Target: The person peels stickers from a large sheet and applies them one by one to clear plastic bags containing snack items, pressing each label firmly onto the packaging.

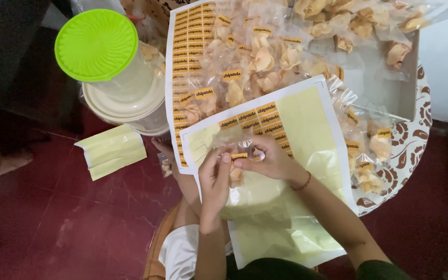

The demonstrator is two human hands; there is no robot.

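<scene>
While our left hand [214, 179] and right hand [268, 158] meet fingertip to fingertip, we pinch one small orange rectangular sticker [239, 155] between them over a clear plastic snack packet [237, 173]. Two sticker sheets lie near: one mostly peeled yellow-backed sheet [307, 119] under our hands, one fuller sheet [190, 52] at eleven o'clock; one green-lidded clear jar [97, 45] stands at ten o'clock.

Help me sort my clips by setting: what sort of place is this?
Probably a home, with snack packing done on the floor: red floor, patterned round tray of bagged chips, a half-used sticker sheet.
</scene>
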